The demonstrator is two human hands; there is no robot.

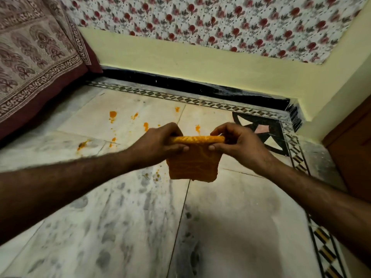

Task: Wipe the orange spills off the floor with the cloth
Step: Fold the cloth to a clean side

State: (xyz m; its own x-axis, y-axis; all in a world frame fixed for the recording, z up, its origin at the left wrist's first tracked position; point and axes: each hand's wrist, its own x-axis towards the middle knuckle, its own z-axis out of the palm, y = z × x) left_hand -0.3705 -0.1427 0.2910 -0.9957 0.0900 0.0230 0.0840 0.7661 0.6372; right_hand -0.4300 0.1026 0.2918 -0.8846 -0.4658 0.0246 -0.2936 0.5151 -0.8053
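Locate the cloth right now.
Head view, centre: the orange cloth hangs folded above the floor, top edge pinched by the left hand and right hand; most orange spills lie beyond it, leftward.

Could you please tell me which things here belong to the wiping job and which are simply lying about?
Part of the job:
- cloth, held up by the left hand and right hand
- orange spills
- floor

Just lying about:
- patterned bedspread
- flowered wall hanging
- brown door
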